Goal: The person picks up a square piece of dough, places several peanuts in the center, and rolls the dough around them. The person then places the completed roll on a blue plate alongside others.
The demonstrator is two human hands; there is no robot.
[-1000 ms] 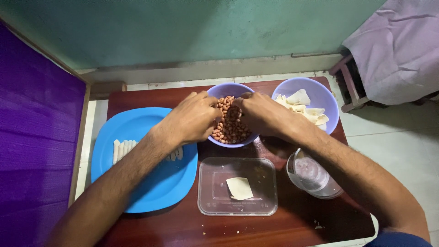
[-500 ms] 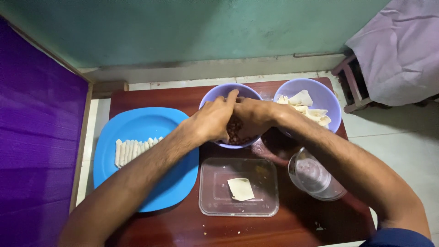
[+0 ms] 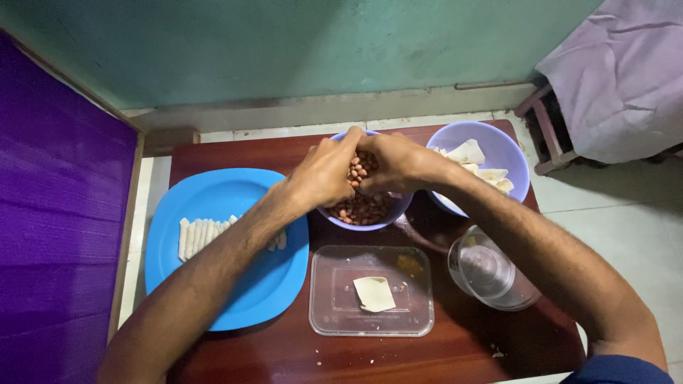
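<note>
1. A purple panel (image 3: pixel 57 213) fills the left edge of the view, standing beside the dark red-brown wooden worktop (image 3: pixel 284 355).
2. A blue square plastic plate (image 3: pixel 213 206) lies on the worktop's left part; a row of pale white strips (image 3: pixel 203 235) lies on it, the row running left to right, each strip's long axis pointing away from the person.
3. The left hand (image 3: pixel 324 174) is cupped, fingers curled, over the small lilac plastic bowl of reddish-brown peanuts (image 3: pixel 363 206) at the middle of the worktop's far side.
4. The right hand (image 3: pixel 398 163) is cupped against the left, fingertips meeting; together they hold a heap of peanuts lifted above the bowl.
5. Near the person, a clear rectangular plastic container (image 3: pixel 370 320) lies with its long axis left to right; a pale square piece (image 3: pixel 374 293) rests inside.
6. A larger lilac plastic bowl (image 3: pixel 512 153) with pale pieces stands just right of the peanut bowl.
7. A clear round glass (image 3: pixel 487 274) stands right of the container.
8. A green wall (image 3: pixel 320 50) rises beyond; a lilac cloth (image 3: pixel 619 78) hangs at far right above a pale tiled floor (image 3: pixel 626 242).
</note>
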